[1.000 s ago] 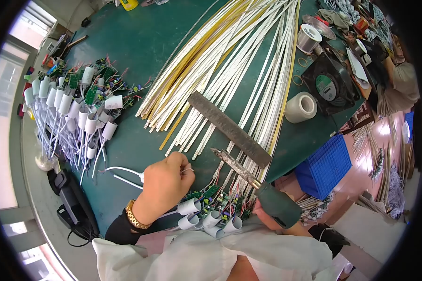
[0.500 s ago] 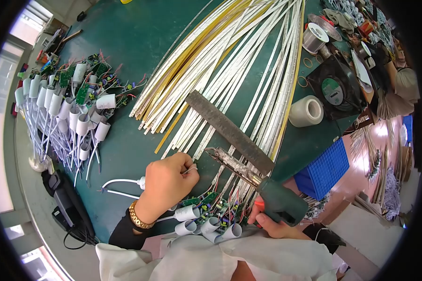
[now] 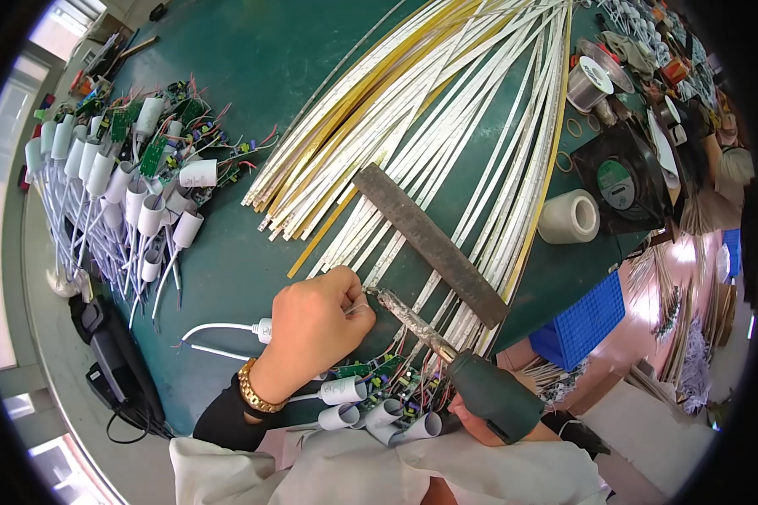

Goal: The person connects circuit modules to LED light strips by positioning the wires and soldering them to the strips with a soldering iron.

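My left hand [image 3: 316,324], with a gold watch at its wrist, pinches a thin light wire [image 3: 356,308] by the cut ends of the LED strips [image 3: 413,143]. In my right hand [image 3: 484,425] is a soldering gun [image 3: 495,394] with a dark green handle. Its crusted barrel points up and left, and the tip is close beside my left fingertips; I cannot tell whether they touch. A dark metal bar [image 3: 429,244] lies across the white and yellow strips. Below my hands are green circuit boards [image 3: 387,366] with wires and several white tubes [image 3: 342,390].
A heap of white tubes with boards and cables [image 3: 135,181] covers the left side. A black device [image 3: 122,362] lies at the left edge. On the right are a clear tape roll [image 3: 569,216], a black fan [image 3: 619,181], a solder spool [image 3: 589,82] and a blue crate [image 3: 581,324].
The soldering gun's tip has come down toward the strip ends and my left fingers. My left hand has shifted slightly right, still pinching the wire. The whole view has shifted a little.
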`<state>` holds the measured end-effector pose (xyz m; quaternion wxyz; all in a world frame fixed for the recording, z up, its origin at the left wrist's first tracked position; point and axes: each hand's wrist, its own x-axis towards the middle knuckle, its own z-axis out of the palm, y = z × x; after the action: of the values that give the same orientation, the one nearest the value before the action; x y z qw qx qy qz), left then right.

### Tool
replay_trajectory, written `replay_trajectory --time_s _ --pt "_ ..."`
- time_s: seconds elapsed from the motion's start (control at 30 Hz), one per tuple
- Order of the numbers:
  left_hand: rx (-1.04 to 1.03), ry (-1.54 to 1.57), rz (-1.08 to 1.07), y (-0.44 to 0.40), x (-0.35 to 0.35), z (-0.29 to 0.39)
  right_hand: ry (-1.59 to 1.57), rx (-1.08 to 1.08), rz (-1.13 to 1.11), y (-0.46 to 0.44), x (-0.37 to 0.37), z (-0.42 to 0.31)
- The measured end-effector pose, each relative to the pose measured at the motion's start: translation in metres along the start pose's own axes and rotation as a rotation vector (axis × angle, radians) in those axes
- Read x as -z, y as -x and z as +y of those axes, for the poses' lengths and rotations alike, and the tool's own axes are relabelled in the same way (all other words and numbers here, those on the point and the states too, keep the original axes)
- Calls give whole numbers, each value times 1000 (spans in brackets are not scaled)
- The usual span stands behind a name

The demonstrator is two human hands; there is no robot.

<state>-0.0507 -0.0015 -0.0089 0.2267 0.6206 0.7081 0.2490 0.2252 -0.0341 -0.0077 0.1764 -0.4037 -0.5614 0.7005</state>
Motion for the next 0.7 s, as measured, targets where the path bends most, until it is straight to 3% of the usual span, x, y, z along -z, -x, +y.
replay_trajectory --time_s 0.17,0.7 --pt "6 8 -24 -1 2 1 239 -14 -50 2 8 3" --pt "31 -1 -7 -2 0 2 706 595 86 -12 10 14"
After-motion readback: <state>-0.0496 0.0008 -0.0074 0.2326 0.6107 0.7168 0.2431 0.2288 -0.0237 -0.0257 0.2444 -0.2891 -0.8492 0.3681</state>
